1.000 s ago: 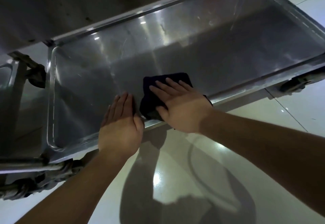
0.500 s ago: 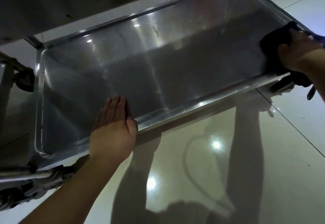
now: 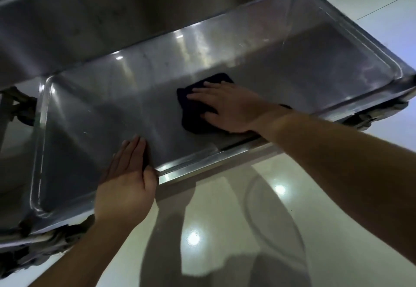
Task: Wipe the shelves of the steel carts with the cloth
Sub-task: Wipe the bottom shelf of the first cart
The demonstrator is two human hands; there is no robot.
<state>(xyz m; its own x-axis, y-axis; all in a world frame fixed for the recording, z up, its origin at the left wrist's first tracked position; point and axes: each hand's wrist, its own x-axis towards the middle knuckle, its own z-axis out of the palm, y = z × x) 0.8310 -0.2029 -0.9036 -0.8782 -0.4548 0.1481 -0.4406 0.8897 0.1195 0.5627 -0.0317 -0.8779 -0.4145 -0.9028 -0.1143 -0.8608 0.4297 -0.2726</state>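
Two bare forearms reach over the near rim of the steel cart's bottom shelf [image 3: 94, 115]. Left hand [image 3: 127, 178] lies flat across that rim toward the near-left corner, fingers [image 3: 132, 151] straight and pressed together. Right hand [image 3: 227, 106] presses the dark cloth [image 3: 193, 111] onto the shelf floor, mid-shelf near the front edge, fingers slightly spread. Cloth looks bunched, nearly black.

Likely a commercial kitchen: steel cart [image 3: 202, 66], glossy tiled floor [image 3: 225, 230].
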